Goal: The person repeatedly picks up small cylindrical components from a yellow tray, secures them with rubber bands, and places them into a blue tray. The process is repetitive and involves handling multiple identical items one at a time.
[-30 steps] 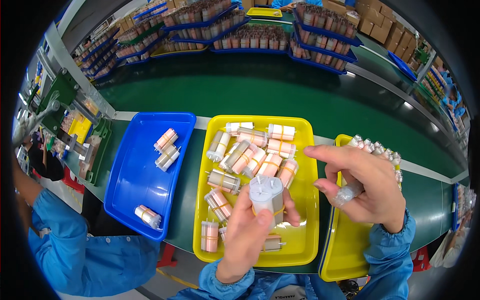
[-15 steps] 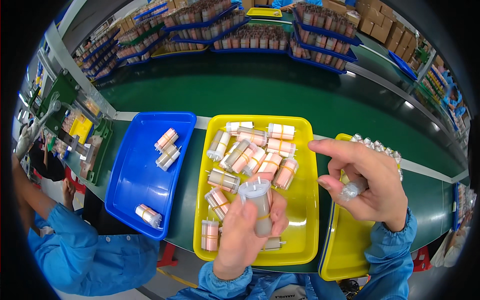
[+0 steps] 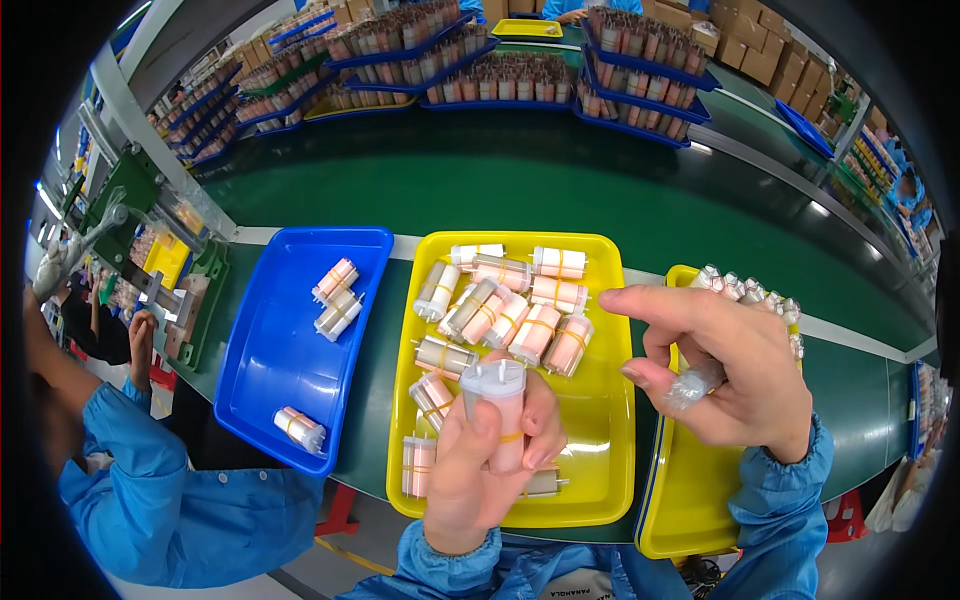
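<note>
In the frame's lower centre, our left hand (image 3: pixel 468 492) has its grip closed around a yellow-banded pink cylinder (image 3: pixel 509 440) with translucent plastic cap (image 3: pixel 492 378), apparently tilted so we see its prongs, while our right hand (image 3: pixel 748 378) clasps a crumpled clear-plastic piece (image 3: pixel 697 385), perhaps sparing its forefinger (image 3: pixel 668 306).
</note>
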